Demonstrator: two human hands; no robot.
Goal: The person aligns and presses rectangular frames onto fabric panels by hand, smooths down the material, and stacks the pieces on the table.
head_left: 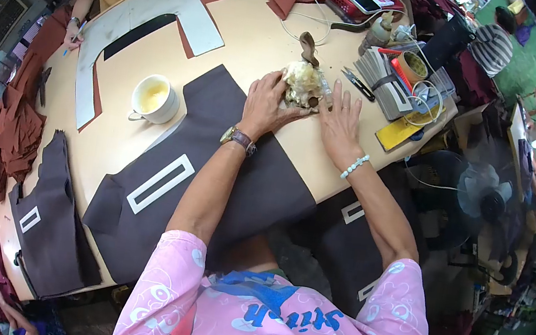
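A lumpy pot crusted with whitish-yellow glue (303, 81) stands on the table between my two hands. A brown handle (309, 48) sticks up out of it. My left hand (267, 106) holds the pot's left side, its fingers bent and its thumb stretched along the front. My right hand (341, 124) lies beside the pot's right side with fingers stretched out and apart, close to or touching it. Under my left forearm lies a dark fabric piece (215, 153) with a white rectangular frame (161, 184) on it.
A white cup of yellowish paste (155, 98) stands at left. Thread snips (358, 84), a yellow block (398, 134) and a crowded organizer (393, 82) are at right. Across the table, a person's hands rest by a pale template (113, 22). A fan (484, 191) stands at right.
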